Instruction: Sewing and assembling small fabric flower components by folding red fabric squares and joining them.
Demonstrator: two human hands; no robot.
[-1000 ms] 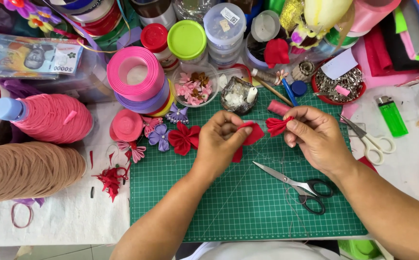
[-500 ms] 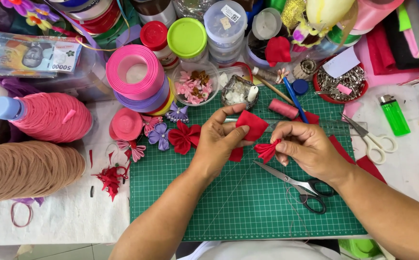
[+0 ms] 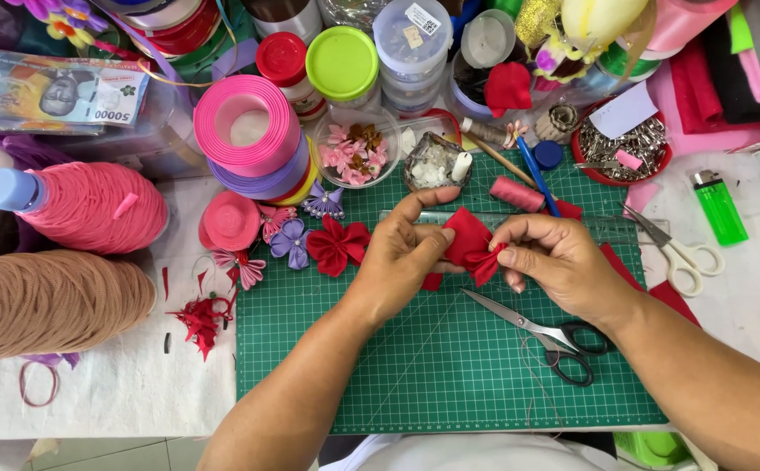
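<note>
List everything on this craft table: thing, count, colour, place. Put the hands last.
red fabric piece: one, red, pinched between both hands above the mat
cutting mat: one, green with grid, centre of table
black-handled scissors: one, steel blades, on the mat under the right hand
white-handled scissors: one, right of the mat
lighter: one, green, far right
fabric flowers: several, red, purple and pink, left edge of the mat
ribbon rolls: a stack, pink over purple, upper left
yarn cones: two, pink and tan, left
thread spool: one, pink, top of the mat
lidded jars: several, red, green and clear, back row
left hand: one, holding the fabric
right hand: one, pinching the fabric
</note>
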